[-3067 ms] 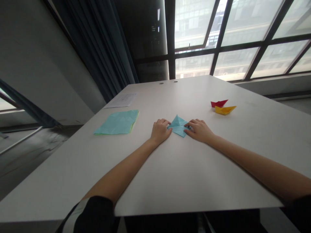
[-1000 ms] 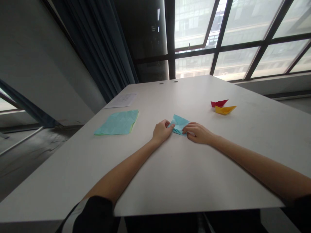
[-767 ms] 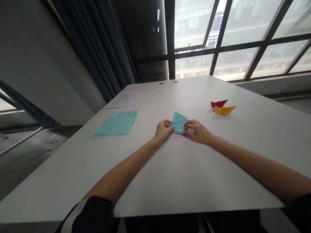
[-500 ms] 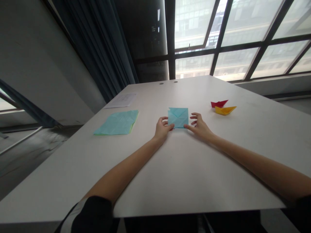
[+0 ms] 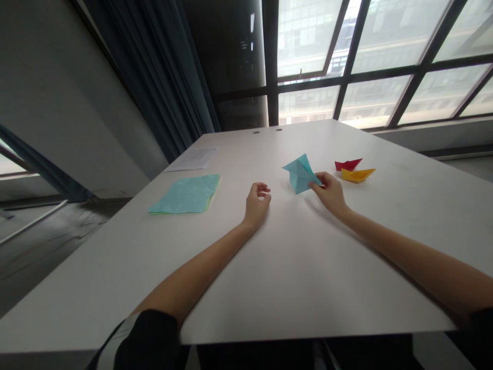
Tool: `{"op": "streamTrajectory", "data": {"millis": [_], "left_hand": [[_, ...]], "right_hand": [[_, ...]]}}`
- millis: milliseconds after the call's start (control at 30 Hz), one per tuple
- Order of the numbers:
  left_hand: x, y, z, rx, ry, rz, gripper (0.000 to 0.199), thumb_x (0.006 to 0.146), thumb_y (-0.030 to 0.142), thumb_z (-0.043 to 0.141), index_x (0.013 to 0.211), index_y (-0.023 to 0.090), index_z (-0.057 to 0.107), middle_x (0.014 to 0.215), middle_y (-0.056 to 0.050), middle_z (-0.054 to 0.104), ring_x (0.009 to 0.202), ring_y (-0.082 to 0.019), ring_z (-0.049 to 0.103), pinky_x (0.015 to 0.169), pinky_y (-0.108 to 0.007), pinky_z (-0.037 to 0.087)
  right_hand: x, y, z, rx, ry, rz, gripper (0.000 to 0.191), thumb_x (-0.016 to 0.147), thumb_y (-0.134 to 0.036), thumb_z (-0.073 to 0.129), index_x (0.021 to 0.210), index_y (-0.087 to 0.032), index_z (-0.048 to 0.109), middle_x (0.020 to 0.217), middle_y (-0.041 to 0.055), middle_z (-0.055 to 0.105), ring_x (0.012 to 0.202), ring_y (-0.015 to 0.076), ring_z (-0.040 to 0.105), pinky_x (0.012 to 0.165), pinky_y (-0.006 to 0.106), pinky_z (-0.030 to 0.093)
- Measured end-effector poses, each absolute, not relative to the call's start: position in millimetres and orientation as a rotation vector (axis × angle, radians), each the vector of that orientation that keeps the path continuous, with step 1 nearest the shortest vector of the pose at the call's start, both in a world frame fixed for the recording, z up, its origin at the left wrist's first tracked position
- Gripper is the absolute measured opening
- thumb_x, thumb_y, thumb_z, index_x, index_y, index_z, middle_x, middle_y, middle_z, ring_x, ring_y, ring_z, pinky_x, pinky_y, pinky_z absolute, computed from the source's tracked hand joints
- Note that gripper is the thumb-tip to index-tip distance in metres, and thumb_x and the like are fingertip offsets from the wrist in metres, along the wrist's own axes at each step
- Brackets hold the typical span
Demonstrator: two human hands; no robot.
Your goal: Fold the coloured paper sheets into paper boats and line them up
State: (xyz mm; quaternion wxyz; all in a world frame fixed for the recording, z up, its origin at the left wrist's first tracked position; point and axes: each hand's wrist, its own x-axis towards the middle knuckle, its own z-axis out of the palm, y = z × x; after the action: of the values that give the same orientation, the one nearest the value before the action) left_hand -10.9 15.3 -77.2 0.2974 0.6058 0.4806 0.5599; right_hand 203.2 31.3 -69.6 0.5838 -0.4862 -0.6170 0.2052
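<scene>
A folded sheet of light-blue origami paper (image 5: 301, 174) is raised above the white table, tilted, with a pointed flap standing up. My right hand (image 5: 330, 195) pinches its lower right corner between thumb and fingers. To the left of the paper, my left hand (image 5: 258, 203) rests on the table, holding nothing, its fingers loosely curled and apart from the thumb. A yellow paper boat (image 5: 357, 176) and a red paper boat (image 5: 348, 164) sit just beyond my right hand.
A stack of blue and green paper sheets (image 5: 187, 194) lies on the left of the white table (image 5: 246, 288). Behind it is a printed white sheet (image 5: 193, 159). A dark curtain (image 5: 154, 67) and windows stand past the table.
The blue paper, flat between both hands before, is now lifted and turned in my right hand, up and to the right. My left hand has let go of it and stayed in place.
</scene>
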Motion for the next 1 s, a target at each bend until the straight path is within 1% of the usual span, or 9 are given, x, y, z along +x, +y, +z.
{"op": "streamTrajectory", "data": {"millis": [100,200,267,400,500,600,667,800,1000], "left_hand": [[-11.1,11.5,-72.8,1.742,1.323,1.466,0.023,0.072,0.011,0.049,0.094,0.017,0.053,0.091,-0.005,0.060,0.074,-0.012,0.055,0.060,-0.022,0.044],[-11.2,8.7,-69.8,1.883,1.369,1.439,0.026,0.076,0.012,0.046,0.099,0.016,0.056,0.097,-0.006,0.060,0.078,-0.013,0.056,0.063,-0.024,0.045],[-11.6,7.5,-69.2,2.013,1.410,1.397,0.026,0.077,0.013,0.046,0.099,0.017,0.058,0.099,-0.006,0.060,0.083,-0.015,0.056,0.069,-0.027,0.046],[-12.0,4.3,-69.6,2.351,1.494,1.122,0.018,0.077,0.020,0.051,0.089,0.020,0.065,0.094,-0.005,0.062,0.092,-0.019,0.053,0.085,-0.033,0.042],[-12.2,2.6,-70.8,2.512,1.503,0.833,0.018,0.077,0.028,0.054,0.087,0.022,0.068,0.093,-0.006,0.063,0.092,-0.022,0.052,0.085,-0.036,0.041],[-13.1,4.1,-72.5,2.565,1.481,0.683,0.021,0.079,0.031,0.052,0.092,0.024,0.068,0.098,-0.007,0.064,0.095,-0.023,0.052,0.086,-0.037,0.040],[-14.1,6.3,-73.8,2.579,1.463,0.650,0.022,0.081,0.030,0.050,0.094,0.025,0.067,0.101,-0.006,0.063,0.098,-0.022,0.052,0.089,-0.036,0.038],[-16.2,10.2,-76.1,2.559,1.464,0.662,0.022,0.081,0.030,0.050,0.096,0.026,0.066,0.103,-0.006,0.062,0.100,-0.023,0.051,0.091,-0.038,0.035],[-19.6,16.4,-80.4,2.453,1.725,0.681,0.036,0.080,0.036,0.051,0.111,0.018,0.057,0.110,-0.011,0.057,0.103,-0.026,0.049,0.088,-0.040,0.036]], "right_hand": [[206.4,23.7,-66.6,-1.054,-1.799,0.111,0.014,0.072,-0.019,0.053,0.083,-0.020,0.061,0.078,0.0036,0.061,0.072,0.0163,0.056,0.068,0.031,0.047],[203.1,16.6,-69.4,-0.869,-2.156,-0.063,0.018,0.075,-0.015,0.050,0.087,-0.019,0.063,0.081,0.0059,0.062,0.076,0.0172,0.057,0.072,0.032,0.046],[199.4,13.8,-72.5,-0.783,-2.332,-0.125,0.020,0.076,-0.015,0.050,0.091,-0.019,0.064,0.084,0.0069,0.062,0.079,0.0183,0.057,0.076,0.033,0.045],[194.5,8.8,-71.0,-0.754,-2.529,-0.007,0.022,0.078,-0.024,0.053,0.096,-0.021,0.064,0.089,0.0073,0.064,0.083,0.0194,0.058,0.080,0.034,0.043],[193.7,5.2,-63.7,-0.744,-2.603,0.211,0.028,0.079,-0.038,0.054,0.100,-0.022,0.064,0.093,0.0077,0.064,0.087,0.0199,0.058,0.081,0.033,0.043],[195.0,6.8,-61.3,-0.827,-2.555,0.305,0.027,0.085,-0.037,0.044,0.091,-0.021,0.066,0.085,0.0067,0.065,0.082,0.0186,0.058,0.077,0.031,0.043],[197.3,11.8,-64.8,-0.956,-2.470,0.252,0.028,0.087,-0.033,0.041,0.084,-0.020,0.066,0.078,0.0062,0.065,0.077,0.0183,0.057,0.073,0.031,0.043],[205.0,24.4,-76.3,-1.168,-2.347,0.136,0.021,0.081,-0.033,0.050,0.082,-0.020,0.067,0.081,0.0057,0.066,0.076,0.0191,0.057,0.074,0.032,0.042],[213.0,32.1,-87.8,-1.345,-2.293,0.056,0.034,0.080,-0.042,0.051,0.103,-0.020,0.064,0.099,0.0079,0.065,0.093,0.0243,0.054,0.082,0.038,0.040]]}}
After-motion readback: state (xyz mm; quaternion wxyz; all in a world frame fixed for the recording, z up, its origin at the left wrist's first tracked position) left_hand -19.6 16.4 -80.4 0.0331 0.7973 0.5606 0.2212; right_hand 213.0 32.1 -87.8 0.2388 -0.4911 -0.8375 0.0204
